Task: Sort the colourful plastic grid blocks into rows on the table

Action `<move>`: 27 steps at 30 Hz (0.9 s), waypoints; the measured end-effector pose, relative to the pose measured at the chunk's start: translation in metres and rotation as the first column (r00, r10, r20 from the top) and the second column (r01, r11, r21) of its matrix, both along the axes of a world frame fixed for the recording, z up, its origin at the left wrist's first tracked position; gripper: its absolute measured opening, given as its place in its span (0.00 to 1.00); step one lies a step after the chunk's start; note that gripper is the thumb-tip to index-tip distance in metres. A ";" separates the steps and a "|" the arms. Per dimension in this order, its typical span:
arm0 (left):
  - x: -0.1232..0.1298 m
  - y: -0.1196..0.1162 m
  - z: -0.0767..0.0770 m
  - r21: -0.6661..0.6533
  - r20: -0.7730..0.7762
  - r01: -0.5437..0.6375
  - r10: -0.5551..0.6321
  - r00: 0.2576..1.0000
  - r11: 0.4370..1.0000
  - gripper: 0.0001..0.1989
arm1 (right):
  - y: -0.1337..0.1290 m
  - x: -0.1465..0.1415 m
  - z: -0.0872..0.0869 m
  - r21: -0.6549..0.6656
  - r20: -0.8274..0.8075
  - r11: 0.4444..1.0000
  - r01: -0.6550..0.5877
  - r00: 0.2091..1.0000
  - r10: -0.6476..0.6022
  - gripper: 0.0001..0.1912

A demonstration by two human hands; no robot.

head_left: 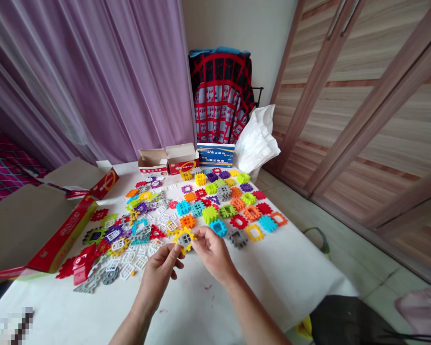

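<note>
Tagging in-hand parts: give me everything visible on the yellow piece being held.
The yellow piece is a small, flat-looking frame with square teeth around its edge, apparently plastic. A window-like grid fills its middle; whether that is fully seated can't be told. It is held up above the white table, face roughly toward the camera and slightly turned. The left hand pinches its lower left; the right hand grips its right side.

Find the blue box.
Head view, above centre: the blue box stands at the far end of the table, between an open red box, left, and a white bag, right.
</note>
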State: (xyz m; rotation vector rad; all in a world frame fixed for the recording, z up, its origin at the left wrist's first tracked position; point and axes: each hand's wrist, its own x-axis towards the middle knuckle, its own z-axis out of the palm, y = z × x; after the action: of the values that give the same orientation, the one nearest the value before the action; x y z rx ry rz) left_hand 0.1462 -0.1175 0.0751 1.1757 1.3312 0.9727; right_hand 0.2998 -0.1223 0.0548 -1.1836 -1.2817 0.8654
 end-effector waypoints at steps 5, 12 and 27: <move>0.012 0.002 -0.004 -0.070 0.071 -0.020 0.025 0.997 0.997 0.29 | -0.012 0.012 0.004 0.139 0.390 0.983 0.122 0.905 -0.168 0.23; 0.023 0.005 0.002 -0.151 0.087 0.147 -0.135 0.987 0.978 0.28 | -0.019 0.033 0.004 0.208 0.569 0.967 0.147 0.786 -0.243 0.23; 0.034 0.008 0.004 -0.116 0.068 0.242 -0.236 0.969 0.963 0.24 | -0.030 0.079 -0.008 0.209 0.680 0.978 0.001 0.718 -0.146 0.29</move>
State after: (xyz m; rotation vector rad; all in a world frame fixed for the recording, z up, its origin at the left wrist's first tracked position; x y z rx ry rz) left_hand 0.1801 -0.1093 0.0787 1.1757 1.1591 0.7319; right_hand 0.3789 -0.1522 0.0468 -1.4499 -1.8579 0.1934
